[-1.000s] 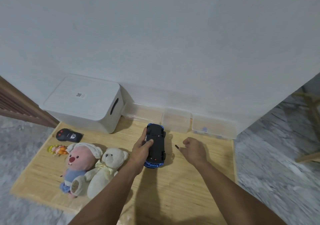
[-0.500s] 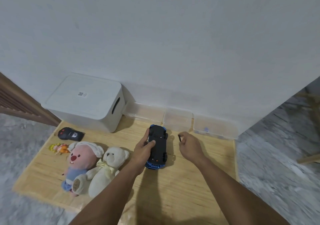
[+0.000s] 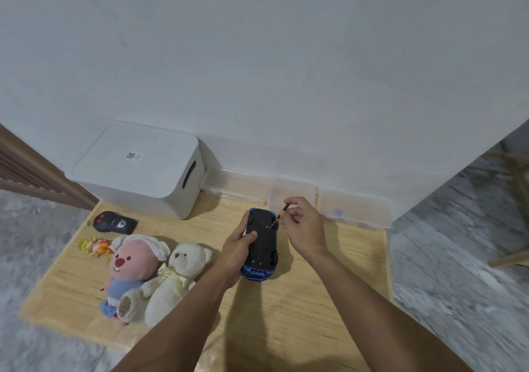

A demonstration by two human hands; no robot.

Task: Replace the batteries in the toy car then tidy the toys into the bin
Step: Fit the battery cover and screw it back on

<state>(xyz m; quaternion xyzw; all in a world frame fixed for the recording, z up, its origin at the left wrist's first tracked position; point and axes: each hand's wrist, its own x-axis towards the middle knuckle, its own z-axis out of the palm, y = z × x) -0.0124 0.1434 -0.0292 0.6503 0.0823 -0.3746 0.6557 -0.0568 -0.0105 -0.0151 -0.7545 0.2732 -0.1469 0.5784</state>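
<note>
A blue toy car (image 3: 264, 245) lies upside down on the wooden board (image 3: 300, 308), its black underside facing up. My left hand (image 3: 239, 245) grips the car's left side, thumb on the underside. My right hand (image 3: 303, 223) pinches a small screwdriver (image 3: 279, 215), its tip touching the underside near the car's far end. The white lidded bin (image 3: 137, 168) stands closed at the back left. A pink plush (image 3: 128, 271) and a cream teddy bear (image 3: 174, 280) lie left of the car.
A black remote control (image 3: 114, 223) and a small yellow-orange doll (image 3: 94, 245) lie near the bin. Three clear plastic boxes (image 3: 292, 194) line the wall behind the car. Grey marbled floor surrounds the board. A wooden chair leg (image 3: 512, 257) is at the right.
My right hand has moved up and left to the car, bringing the screwdriver's tip down onto the underside. My left hand has kept its hold on the car.
</note>
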